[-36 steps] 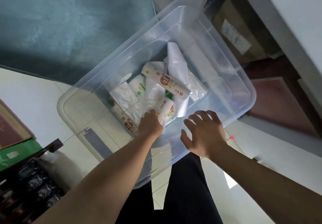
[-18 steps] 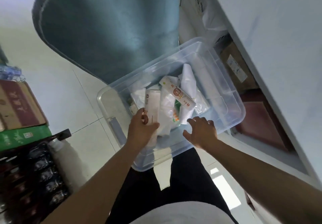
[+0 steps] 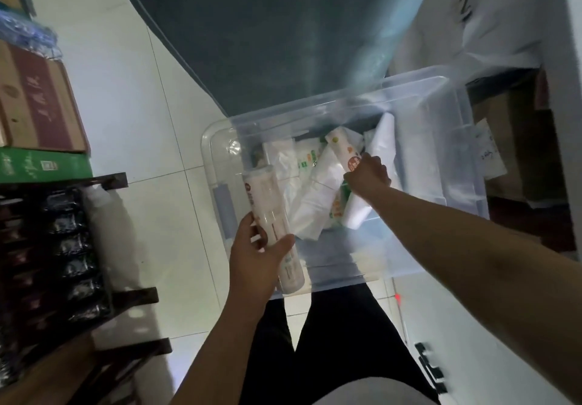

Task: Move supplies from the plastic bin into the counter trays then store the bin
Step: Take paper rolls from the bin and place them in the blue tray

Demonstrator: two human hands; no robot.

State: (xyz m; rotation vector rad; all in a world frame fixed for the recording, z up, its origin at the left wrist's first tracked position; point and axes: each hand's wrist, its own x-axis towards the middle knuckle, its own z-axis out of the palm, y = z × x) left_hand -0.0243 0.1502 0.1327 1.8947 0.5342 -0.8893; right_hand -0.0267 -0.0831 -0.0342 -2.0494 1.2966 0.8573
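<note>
A clear plastic bin [image 3: 466,165] sits on the tiled floor in front of me, holding several white packets and plastic-wrapped sleeves of supplies [image 3: 318,196]. My left hand [image 3: 255,259] grips a long white sleeve [image 3: 274,218] lifted over the bin's near left corner. My right hand [image 3: 368,174] reaches into the bin and grips the lower end of another white sleeve with a red round label [image 3: 343,149] lying on the pile.
A dark grey-green mat [image 3: 283,42] lies beyond the bin. Cardboard boxes [image 3: 37,105] and a dark rack of bottles [image 3: 63,247] stand at the left. A white counter side [image 3: 567,58] and boxes under it are at the right. My dark-trousered legs are below.
My left hand lifted a white sleeve out of the pile to the bin's left corner. My right hand moved from the near rim into the bin and closed on another sleeve. The view pulled back.
</note>
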